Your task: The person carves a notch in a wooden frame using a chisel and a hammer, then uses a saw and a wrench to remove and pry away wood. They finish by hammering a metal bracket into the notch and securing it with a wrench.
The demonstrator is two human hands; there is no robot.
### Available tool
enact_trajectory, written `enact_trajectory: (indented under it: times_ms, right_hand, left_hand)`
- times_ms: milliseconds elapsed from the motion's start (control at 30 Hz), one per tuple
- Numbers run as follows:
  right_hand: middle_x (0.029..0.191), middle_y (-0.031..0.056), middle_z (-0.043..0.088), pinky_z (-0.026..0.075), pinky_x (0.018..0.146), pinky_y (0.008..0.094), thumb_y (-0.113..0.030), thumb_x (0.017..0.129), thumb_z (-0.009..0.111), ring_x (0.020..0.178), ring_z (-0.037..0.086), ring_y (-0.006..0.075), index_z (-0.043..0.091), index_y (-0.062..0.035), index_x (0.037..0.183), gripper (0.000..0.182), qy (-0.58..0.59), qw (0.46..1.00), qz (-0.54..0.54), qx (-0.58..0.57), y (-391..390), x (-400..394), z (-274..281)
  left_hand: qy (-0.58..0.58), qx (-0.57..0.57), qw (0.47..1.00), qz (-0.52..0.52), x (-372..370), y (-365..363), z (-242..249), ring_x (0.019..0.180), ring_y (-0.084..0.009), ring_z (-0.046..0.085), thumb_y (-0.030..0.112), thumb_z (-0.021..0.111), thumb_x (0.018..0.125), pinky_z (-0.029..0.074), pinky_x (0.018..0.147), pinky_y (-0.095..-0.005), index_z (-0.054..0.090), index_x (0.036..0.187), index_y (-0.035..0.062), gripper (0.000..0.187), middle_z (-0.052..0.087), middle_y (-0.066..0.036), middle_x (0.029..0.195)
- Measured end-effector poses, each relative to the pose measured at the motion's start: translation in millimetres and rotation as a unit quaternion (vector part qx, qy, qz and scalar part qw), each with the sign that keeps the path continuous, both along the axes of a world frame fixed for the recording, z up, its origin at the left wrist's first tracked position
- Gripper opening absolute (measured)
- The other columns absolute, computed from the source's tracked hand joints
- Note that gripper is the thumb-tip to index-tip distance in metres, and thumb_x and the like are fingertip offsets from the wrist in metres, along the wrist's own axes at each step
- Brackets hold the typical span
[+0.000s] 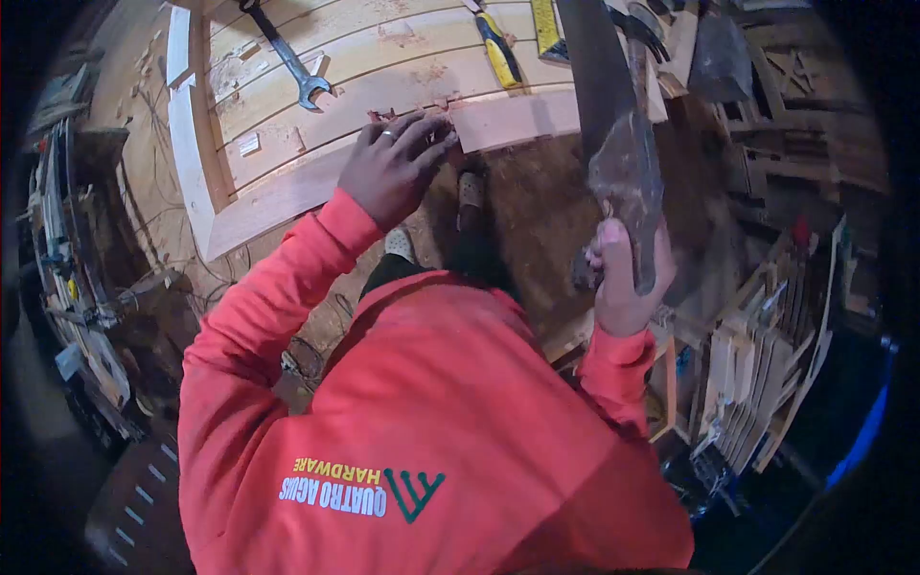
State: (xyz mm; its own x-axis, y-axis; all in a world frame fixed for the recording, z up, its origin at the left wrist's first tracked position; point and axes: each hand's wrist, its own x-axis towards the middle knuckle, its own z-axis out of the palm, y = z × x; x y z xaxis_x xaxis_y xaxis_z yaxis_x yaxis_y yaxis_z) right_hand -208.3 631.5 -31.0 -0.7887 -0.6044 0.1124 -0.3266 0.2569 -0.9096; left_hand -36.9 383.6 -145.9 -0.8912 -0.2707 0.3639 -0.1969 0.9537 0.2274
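My left hand [395, 165] rests at the near edge of a slatted wooden frame [259, 213], its fingers bent over small reddish wood pieces at a gap in the edge board. Whether it grips any of them cannot be made out. On the right, my right hand [628, 273] is closed round the handle of a handsaw [604, 86]. The wide blade points away from me, over the right part of the frame. Between the two hands runs the frame's near board [517, 119].
On the slats lie a wrench [287, 59], a yellow utility knife [498, 53] and a yellow square [548, 34]. A hammer [640, 34] is partly behind the saw. Wood offcuts [757, 364] stand at the right, and more stacked material [72, 278] at the left.
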Motion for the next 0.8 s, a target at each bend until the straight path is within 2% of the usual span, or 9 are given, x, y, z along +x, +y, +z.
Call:
enact_trajectory:
  times_ms: [167,200,300,333,433,567,700,733,800]
  right_hand:
    - [0.103,0.0096,0.071,0.052,0.085,0.0312,-0.017,0.095,0.071,0.091,0.064,0.0155,0.061,0.0048,0.132,0.044,-0.005,0.990,0.140,0.003,-71.0,-74.7,13.6]
    - [0.104,0.0102,0.071,0.052,0.086,0.0309,-0.018,0.095,0.072,0.092,0.065,0.0156,0.061,0.0049,0.134,0.046,0.037,0.984,0.174,-0.012,-83.6,-89.7,15.4]
    - [0.108,0.0114,0.073,0.053,0.088,0.0308,-0.024,0.095,0.074,0.095,0.067,0.0161,0.058,0.0058,0.138,0.055,0.111,0.967,0.226,-0.026,-118.4,-129.9,22.6]
    - [0.106,0.0127,0.073,0.054,0.086,0.0320,-0.036,0.096,0.073,0.093,0.068,0.0165,0.055,0.0062,0.142,0.065,0.103,0.961,0.248,-0.069,-132.2,-146.1,11.3]
    - [0.103,0.0148,0.073,0.054,0.083,0.0320,-0.039,0.097,0.068,0.090,0.068,0.0174,0.053,0.0072,0.144,0.068,0.116,0.954,0.268,-0.062,-168.2,-163.7,9.1]
    - [0.103,0.0202,0.073,0.053,0.080,0.0308,-0.032,0.096,0.063,0.088,0.069,0.0185,0.050,0.0097,0.146,0.066,0.103,0.963,0.248,-0.011,-204.7,-163.9,4.3]
    - [0.086,0.0176,0.065,0.052,0.067,0.0408,-0.029,0.089,0.069,0.072,0.066,0.0292,0.056,-0.0084,0.148,0.064,0.277,0.931,0.226,0.069,-227.1,-165.2,-35.2]
    - [0.083,0.0160,0.059,0.049,0.073,0.0488,-0.030,0.086,0.072,0.077,0.062,0.0344,0.057,-0.0191,0.148,0.065,0.251,0.939,0.229,0.060,-229.1,-158.8,-37.5]
    - [0.091,0.0173,0.061,0.046,0.083,0.0517,-0.031,0.085,0.073,0.087,0.062,0.0356,0.056,-0.0217,0.149,0.067,0.331,0.910,0.235,0.089,-230.7,-155.6,-44.7]
  left_hand:
    - [0.021,0.023,0.999,0.040,-4.4,13.1,9.7,0.121,-0.0264,0.060,0.019,0.080,0.081,0.048,0.090,-0.0458,0.067,0.119,0.0177,0.040,0.065,-0.005,0.122]
    - [0.033,0.030,0.997,0.070,-10.0,15.6,13.6,0.109,-0.0278,0.064,0.017,0.080,0.079,0.048,0.086,-0.0441,0.068,0.112,0.0154,0.035,0.065,-0.006,0.110]
    - [0.005,0.173,0.974,0.143,-25.2,13.9,32.7,0.099,-0.0300,0.064,0.020,0.076,0.080,0.048,0.085,-0.0443,0.069,0.099,0.0153,0.021,0.065,-0.006,0.105]
    - [0.049,0.184,0.967,0.170,-33.1,11.9,39.4,0.087,-0.0323,0.064,0.017,0.076,0.079,0.051,0.076,-0.0437,0.069,0.090,0.0136,0.014,0.064,-0.006,0.094]
    - [0.002,0.197,0.961,0.192,-39.0,7.9,40.6,0.077,-0.0320,0.066,0.016,0.082,0.075,0.053,0.066,-0.0429,0.071,0.096,0.0156,0.024,0.064,-0.007,0.085]
    - [-0.059,0.186,0.970,0.143,-42.3,-2.6,49.4,0.074,-0.0327,0.067,0.016,0.076,0.080,0.056,0.066,-0.0443,0.071,0.095,0.0151,0.016,0.065,-0.007,0.086]
    - [-0.109,0.104,0.987,0.048,-33.0,-13.4,41.8,0.079,-0.0283,0.068,0.019,0.072,0.083,0.057,0.068,-0.0421,0.072,0.102,0.0170,0.019,0.067,-0.005,0.093]
    - [-0.088,0.069,0.994,0.012,-30.0,-19.4,38.5,0.081,-0.0270,0.068,0.019,0.071,0.083,0.057,0.069,-0.0414,0.072,0.104,0.0175,0.021,0.067,-0.005,0.095]
    - [-0.101,0.046,0.993,-0.038,-23.4,-26.7,36.2,0.087,-0.0241,0.067,0.022,0.069,0.082,0.057,0.072,-0.0393,0.073,0.108,0.0196,0.027,0.066,-0.004,0.102]
